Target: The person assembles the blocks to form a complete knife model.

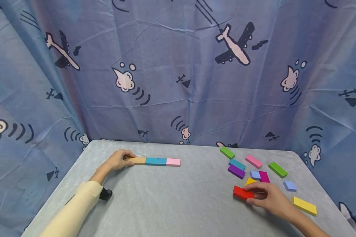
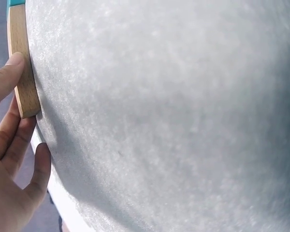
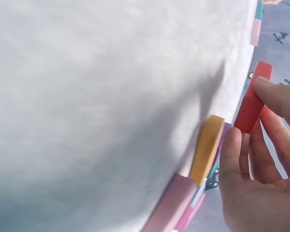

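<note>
A natural-wood block (image 1: 140, 160) lies at the left end of a straight row, end to end with a teal block (image 1: 156, 161) and a light pink block (image 1: 173, 162). My left hand (image 1: 120, 160) pinches the wooden block near its left end; in the left wrist view the thumb presses its near side (image 2: 25, 79). On the right, my right hand (image 1: 268, 197) grips a red block (image 1: 241, 193) between thumb and fingers. The right wrist view shows this red block (image 3: 253, 96) raised above the table, its shadow apart from it. A yellow-orange block (image 3: 208, 145) sits close by, partly hidden by the hand in the head view.
Around the right hand lie loose blocks: purple (image 1: 236, 171), teal (image 1: 237, 164), pink (image 1: 253, 161), magenta (image 1: 264, 177), two light blue, two green (image 1: 278, 169) and a yellow one (image 1: 304, 206). A printed curtain (image 1: 166, 82) hangs behind the grey table (image 1: 172, 204).
</note>
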Motion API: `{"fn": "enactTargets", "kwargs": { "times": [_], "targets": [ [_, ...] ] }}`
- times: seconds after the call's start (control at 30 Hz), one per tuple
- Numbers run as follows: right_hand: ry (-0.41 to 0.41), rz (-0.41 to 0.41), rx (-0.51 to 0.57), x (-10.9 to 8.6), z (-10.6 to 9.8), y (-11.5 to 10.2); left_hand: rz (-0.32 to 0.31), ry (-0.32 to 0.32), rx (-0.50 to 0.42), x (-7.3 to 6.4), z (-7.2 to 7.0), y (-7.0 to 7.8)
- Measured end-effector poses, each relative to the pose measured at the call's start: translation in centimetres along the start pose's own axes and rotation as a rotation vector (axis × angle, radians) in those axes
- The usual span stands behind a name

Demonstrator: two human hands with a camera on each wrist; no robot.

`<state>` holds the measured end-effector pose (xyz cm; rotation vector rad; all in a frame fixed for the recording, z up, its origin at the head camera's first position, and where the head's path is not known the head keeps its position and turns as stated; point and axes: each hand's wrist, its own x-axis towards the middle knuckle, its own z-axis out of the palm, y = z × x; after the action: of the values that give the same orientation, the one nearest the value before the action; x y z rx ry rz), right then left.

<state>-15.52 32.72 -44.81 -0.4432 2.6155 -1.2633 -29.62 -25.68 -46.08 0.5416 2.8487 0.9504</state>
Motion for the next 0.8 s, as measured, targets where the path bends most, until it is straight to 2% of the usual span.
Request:
{"fn": "enactTargets", "kwargs": {
  "times": [0.3, 0.37, 0.53, 0.8],
  "targets": [
    [0.039, -0.041, -0.003, 2.5, -0.3, -1.1, -0.002, -0.004, 0.005, 0.1, 0.1, -0.3],
    [0.061, -0.040, -0.018, 3.1, -0.2, -1.4, -0.018, -0.001, -0.003, 0.1, 0.1, -0.3],
    [0.111, -0.036, -0.061, 4.6, 0.2, -2.0, -0.007, -0.001, 0.003, 0.1, 0.1, -0.3],
    [0.102, 0.009, -0.019, 7.1, 1.3, -2.4, -0.016, -0.002, 0.004, 0.1, 0.0, 0.1]
  ]
}}
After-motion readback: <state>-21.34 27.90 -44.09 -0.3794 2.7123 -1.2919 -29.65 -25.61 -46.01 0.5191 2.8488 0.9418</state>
